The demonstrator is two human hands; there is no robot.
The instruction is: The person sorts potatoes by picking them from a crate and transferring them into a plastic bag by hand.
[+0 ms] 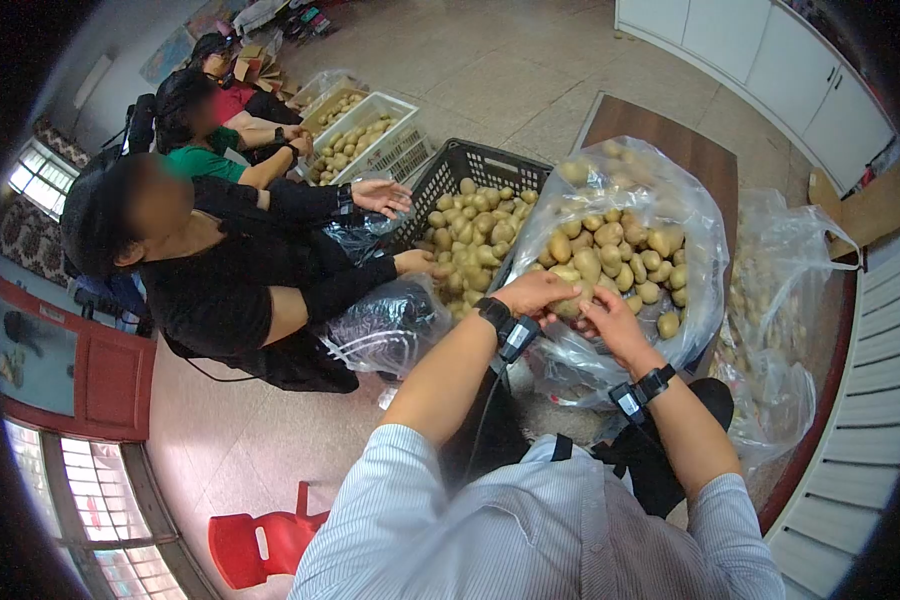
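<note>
Holding a small potato (pixel 568 309) between left hand (pixel 536 293) and right hand (pixel 618 326), with the fingertips of both drawn in close on it. Having it just over the near side of an open clear bag (pixel 708 300), with many loose potatoes (pixel 625 255) heaped inside. Wearing a pale striped shirt (pixel 570 530) and a dark band on each wrist. Facing a brown counter (pixel 625 120), partly hidden by the bag; cannot tell how much of the bag rests on it.

Having just to the left a black crate (pixel 457 152) filled with more potatoes, and beside it a co-worker in black (pixel 215 300), with one hand (pixel 417 262) down at the crate's potatoes and the other (pixel 380 195) spread open near the rim. Showing farther along the same side: two more people, by white crates (pixel 402 150) of potatoes. Seeing to the right more clear plastic (pixel 770 330), near the wall, and beyond the floor a white cabinet (pixel 755 45). Leaving low at left a red stool (pixel 260 545), well apart from the bag.
</note>
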